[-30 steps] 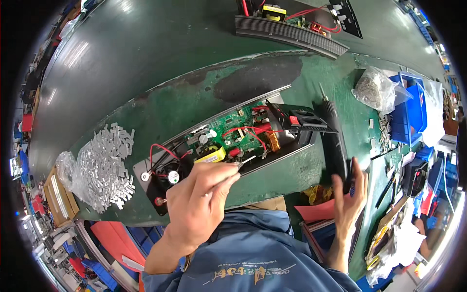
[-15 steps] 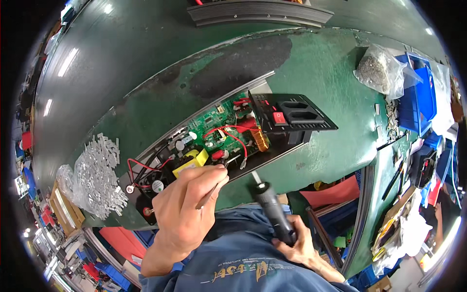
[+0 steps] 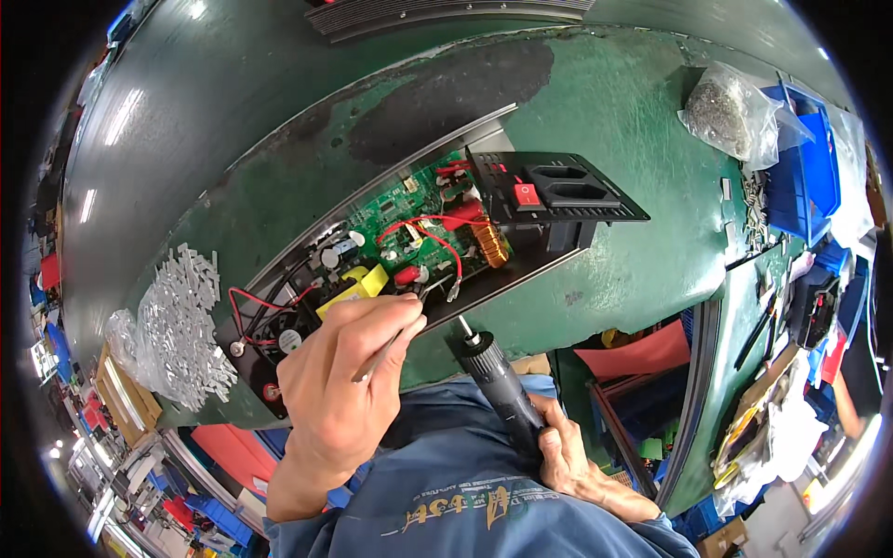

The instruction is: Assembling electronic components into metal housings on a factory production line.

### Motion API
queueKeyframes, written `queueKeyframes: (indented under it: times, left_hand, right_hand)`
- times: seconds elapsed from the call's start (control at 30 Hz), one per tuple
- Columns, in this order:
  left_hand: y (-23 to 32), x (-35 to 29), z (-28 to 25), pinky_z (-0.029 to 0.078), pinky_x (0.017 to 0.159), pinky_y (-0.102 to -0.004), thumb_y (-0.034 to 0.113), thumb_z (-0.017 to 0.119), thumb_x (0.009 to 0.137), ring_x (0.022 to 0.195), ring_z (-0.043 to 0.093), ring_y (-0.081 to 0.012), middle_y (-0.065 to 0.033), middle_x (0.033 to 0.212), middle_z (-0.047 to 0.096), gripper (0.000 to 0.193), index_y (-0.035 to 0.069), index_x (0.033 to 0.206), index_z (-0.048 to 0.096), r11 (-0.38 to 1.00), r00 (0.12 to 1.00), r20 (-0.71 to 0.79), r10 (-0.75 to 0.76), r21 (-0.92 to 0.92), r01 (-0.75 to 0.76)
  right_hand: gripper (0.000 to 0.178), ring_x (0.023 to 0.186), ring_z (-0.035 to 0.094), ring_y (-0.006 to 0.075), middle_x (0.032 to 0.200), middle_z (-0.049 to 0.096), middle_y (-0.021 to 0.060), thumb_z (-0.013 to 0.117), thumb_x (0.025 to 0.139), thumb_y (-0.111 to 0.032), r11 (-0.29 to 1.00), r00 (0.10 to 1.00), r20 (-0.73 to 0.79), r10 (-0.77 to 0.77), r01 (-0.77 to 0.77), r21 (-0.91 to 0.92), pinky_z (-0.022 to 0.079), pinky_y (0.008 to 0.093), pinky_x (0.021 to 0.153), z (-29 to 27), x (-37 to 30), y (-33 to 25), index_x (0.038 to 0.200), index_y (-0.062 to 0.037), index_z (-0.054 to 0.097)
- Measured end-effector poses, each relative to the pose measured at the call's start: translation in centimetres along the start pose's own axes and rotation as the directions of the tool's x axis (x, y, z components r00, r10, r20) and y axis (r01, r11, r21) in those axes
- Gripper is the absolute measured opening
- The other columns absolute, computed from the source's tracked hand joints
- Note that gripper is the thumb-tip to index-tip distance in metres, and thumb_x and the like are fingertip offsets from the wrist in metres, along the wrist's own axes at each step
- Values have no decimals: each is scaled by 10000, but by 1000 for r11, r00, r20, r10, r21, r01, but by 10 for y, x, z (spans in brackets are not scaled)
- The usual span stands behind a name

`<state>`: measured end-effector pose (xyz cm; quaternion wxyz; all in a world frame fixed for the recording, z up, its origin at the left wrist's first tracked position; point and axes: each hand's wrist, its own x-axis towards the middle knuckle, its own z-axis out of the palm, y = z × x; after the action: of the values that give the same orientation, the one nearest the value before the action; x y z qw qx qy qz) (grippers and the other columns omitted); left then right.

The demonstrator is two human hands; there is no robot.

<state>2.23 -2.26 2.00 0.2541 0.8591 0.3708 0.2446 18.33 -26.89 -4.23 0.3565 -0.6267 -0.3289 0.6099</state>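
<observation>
An open electronic unit [image 3: 502, 279] lies slantwise on the green bench, its long black metal housing showing a green circuit board [image 3: 395, 209], a copper coil [image 3: 490, 246] and red wires. At its right end stands a black panel [image 3: 586, 191] with a red rocker switch [image 3: 526, 195]. My left hand [image 3: 349, 367] is closed around slim metal tweezers [image 3: 377, 358], their tips over the unit's near edge beside a red wire's metal terminal [image 3: 454, 290]. My right hand [image 3: 563, 456] grips a black electric screwdriver [image 3: 502, 386], its bit pointing at that near edge, a little apart from it.
A heap of small metal strips [image 3: 186, 325] spills from a clear bag at the left. At the far right are a bag of small parts [image 3: 730, 112] and blue bins [image 3: 805, 177]. Another finned metal housing [image 3: 446, 17] lies at the far side.
The screwdriver has moved slightly left, and my right hand has shifted its grip on it. My left hand keeps the tweezers at the unit's near edge. The whole view has shifted slightly.
</observation>
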Motion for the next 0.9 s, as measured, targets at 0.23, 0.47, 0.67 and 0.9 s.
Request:
queueKeyframes:
  times: [0.23, 0.47, 0.67, 0.9]
  left_hand:
    - [-8, -2, 2, 554, 615, -308, 5, 786, 831, 762, 715, -240, -93, 924, 733, 255, 18, 1052, 658, 999, 997, -49, 53, -4, -53]
    - [-9, -3, -2, 551, 622, -306, 16, 784, 832, 761, 712, -233, -77, 955, 732, 247, 28, 1043, 655, 998, 998, -19, 60, -14, -60]
    - [3, 1, -13, 582, 690, -318, -58, 710, 846, 832, 724, -299, -159, 975, 724, 210, -32, 1038, 631, 978, 995, -75, 59, -194, -73]
    - [15, 12, -16, 496, 574, -340, 73, 780, 741, 767, 626, -232, -53, 920, 565, 396, 69, 1127, 692, 971, 965, 262, -4, 231, -59]
  right_hand:
    - [539, 1055, 652, 287, 1172, 656, 210, 373, 1092, -395, 1000, 1000, 0, 25, -25, 11, 486, 375, 947, -3, 4, -13, 1419, 26, 456]
    - [843, 771, 582, 126, 895, 647, 86, 439, 954, -739, 867, 973, 128, 195, -231, 441, 452, 272, 728, -4, 9, -11, 1228, 54, 523]
    - [545, 818, 599, 112, 928, 663, 57, 756, 858, -349, 896, 954, 166, 250, -293, 334, 475, 277, 769, -8, 7, -19, 1212, 5, 542]
    - [472, 809, 537, 94, 902, 633, 13, 776, 912, -278, 968, 972, 52, 229, -233, 92, 451, 285, 748, 1, 8, -33, 1225, -13, 541]
